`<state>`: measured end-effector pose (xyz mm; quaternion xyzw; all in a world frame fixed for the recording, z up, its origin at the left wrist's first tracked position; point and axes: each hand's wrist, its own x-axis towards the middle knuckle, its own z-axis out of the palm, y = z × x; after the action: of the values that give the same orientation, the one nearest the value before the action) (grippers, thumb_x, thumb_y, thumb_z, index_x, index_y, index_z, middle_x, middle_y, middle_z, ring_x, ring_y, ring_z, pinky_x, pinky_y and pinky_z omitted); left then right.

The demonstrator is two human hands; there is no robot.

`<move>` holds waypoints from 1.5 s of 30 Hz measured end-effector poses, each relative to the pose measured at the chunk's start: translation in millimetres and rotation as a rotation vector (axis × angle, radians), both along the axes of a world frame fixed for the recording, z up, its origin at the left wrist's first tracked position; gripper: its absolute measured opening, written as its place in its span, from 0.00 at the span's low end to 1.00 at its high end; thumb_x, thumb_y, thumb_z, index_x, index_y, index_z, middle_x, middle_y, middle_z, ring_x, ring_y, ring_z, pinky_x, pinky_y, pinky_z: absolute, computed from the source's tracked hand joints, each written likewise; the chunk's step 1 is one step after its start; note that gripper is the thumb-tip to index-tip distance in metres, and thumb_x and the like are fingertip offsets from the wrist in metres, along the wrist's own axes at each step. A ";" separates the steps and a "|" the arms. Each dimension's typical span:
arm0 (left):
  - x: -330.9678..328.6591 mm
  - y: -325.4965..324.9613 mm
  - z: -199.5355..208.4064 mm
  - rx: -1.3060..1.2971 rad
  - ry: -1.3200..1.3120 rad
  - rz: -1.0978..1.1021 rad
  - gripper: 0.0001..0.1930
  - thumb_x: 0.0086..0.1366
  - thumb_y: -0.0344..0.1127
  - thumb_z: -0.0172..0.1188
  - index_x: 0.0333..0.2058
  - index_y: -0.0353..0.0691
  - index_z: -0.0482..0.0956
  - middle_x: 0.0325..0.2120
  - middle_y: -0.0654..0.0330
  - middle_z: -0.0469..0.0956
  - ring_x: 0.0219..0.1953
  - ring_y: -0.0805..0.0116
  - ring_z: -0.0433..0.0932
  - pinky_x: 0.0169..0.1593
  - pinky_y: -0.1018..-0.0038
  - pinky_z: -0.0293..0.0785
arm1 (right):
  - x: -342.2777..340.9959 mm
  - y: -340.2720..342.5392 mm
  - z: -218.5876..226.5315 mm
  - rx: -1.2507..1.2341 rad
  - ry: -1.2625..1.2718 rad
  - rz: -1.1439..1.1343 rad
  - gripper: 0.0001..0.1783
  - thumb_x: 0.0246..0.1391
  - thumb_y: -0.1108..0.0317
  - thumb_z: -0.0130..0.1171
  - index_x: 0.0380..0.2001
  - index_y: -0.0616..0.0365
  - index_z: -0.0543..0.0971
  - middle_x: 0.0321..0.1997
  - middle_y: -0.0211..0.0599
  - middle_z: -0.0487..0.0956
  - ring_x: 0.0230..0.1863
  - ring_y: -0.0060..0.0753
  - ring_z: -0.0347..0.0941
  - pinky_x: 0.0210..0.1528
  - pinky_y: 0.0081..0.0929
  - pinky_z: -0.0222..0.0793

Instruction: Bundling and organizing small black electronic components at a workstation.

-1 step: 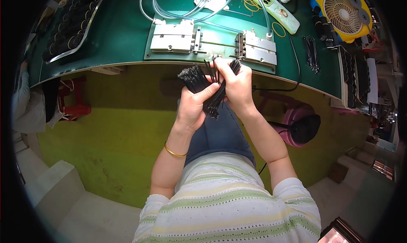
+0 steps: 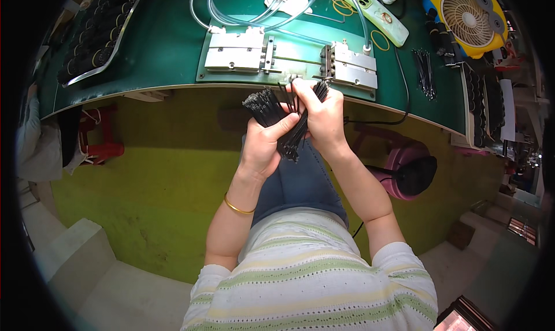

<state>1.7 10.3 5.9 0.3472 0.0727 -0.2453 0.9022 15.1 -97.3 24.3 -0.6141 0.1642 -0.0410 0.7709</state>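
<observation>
A thick bundle of thin black wires (image 2: 265, 107) with pale tips is in my left hand (image 2: 263, 146), just in front of the table edge. The fingers wrap around it and the thumb lies across the strands. My right hand (image 2: 325, 116) is closed on a smaller bunch of the same wires (image 2: 319, 90), right beside the left. A few strands stand up loose between the two hands, and their lower ends hang together over my lap. Beyond the hands, a metal fixture (image 2: 234, 50) with two silver blocks sits on the table, its front edge close to my right fingertips.
On the green table (image 2: 167, 56), clear tubes (image 2: 217, 10) run behind the fixture. A phone (image 2: 378, 19), a yellow fan (image 2: 467, 19) and a small pile of black wires (image 2: 426, 74) lie right. A tray of black bundles (image 2: 95, 42) is left. A pink stool (image 2: 399, 160) stands below.
</observation>
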 end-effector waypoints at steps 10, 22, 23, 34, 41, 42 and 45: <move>0.8 -1.7 0.3 0.004 0.011 0.022 0.04 0.55 0.23 0.55 0.31 0.35 0.71 0.28 0.60 0.73 0.29 0.71 0.74 0.33 0.76 0.74 | -1.2 -2.4 8.5 -0.091 0.033 0.038 0.11 0.50 0.68 0.54 0.20 0.64 0.76 0.13 0.24 0.69 0.14 0.12 0.61 0.19 0.13 0.61; -0.8 0.5 -2.2 -0.005 0.021 0.026 0.05 0.55 0.23 0.55 0.31 0.36 0.70 0.27 0.60 0.73 0.26 0.70 0.74 0.28 0.75 0.74 | -4.7 8.1 3.1 -0.138 -0.104 -0.053 0.11 0.51 0.67 0.53 0.24 0.63 0.78 0.15 0.30 0.75 0.12 0.12 0.65 0.10 0.14 0.56; -0.7 0.0 -1.8 0.001 0.028 0.032 0.05 0.55 0.23 0.55 0.31 0.35 0.70 0.27 0.60 0.73 0.26 0.70 0.74 0.28 0.75 0.74 | -4.1 8.1 2.1 -0.124 -0.090 -0.065 0.11 0.51 0.67 0.52 0.24 0.63 0.78 0.15 0.30 0.75 0.13 0.12 0.66 0.10 0.14 0.57; 1.3 -0.6 -1.9 0.025 0.023 0.005 0.04 0.54 0.23 0.55 0.30 0.34 0.71 0.25 0.58 0.74 0.25 0.69 0.74 0.29 0.75 0.74 | -0.4 0.0 1.4 -0.052 0.008 -0.010 0.09 0.50 0.70 0.53 0.23 0.66 0.76 0.19 0.32 0.74 0.18 0.17 0.69 0.24 0.18 0.73; 2.3 -3.3 -0.9 -0.009 0.022 0.004 0.04 0.54 0.23 0.56 0.30 0.34 0.71 0.25 0.59 0.74 0.24 0.69 0.74 0.28 0.75 0.74 | 0.9 -1.2 0.1 -0.017 0.014 -0.022 0.10 0.49 0.70 0.54 0.20 0.65 0.75 0.18 0.31 0.73 0.18 0.16 0.68 0.24 0.18 0.73; 2.1 -3.0 -0.1 -0.009 0.041 0.006 0.04 0.54 0.23 0.56 0.30 0.35 0.71 0.24 0.59 0.74 0.24 0.69 0.74 0.28 0.75 0.74 | 1.1 -0.2 2.0 -0.029 0.021 -0.025 0.10 0.49 0.70 0.54 0.20 0.65 0.75 0.18 0.30 0.73 0.18 0.15 0.67 0.22 0.17 0.72; 1.7 -1.2 3.0 -0.006 0.062 0.007 0.04 0.54 0.23 0.56 0.29 0.35 0.71 0.24 0.59 0.74 0.24 0.69 0.74 0.28 0.74 0.74 | -2.9 -1.4 11.6 -0.077 0.036 0.023 0.10 0.49 0.69 0.54 0.19 0.64 0.75 0.17 0.29 0.72 0.17 0.14 0.66 0.20 0.15 0.68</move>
<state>3.4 9.1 8.9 0.3364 0.1013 -0.2533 0.9013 12.1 -98.6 35.9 -0.6459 0.1692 -0.0273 0.7439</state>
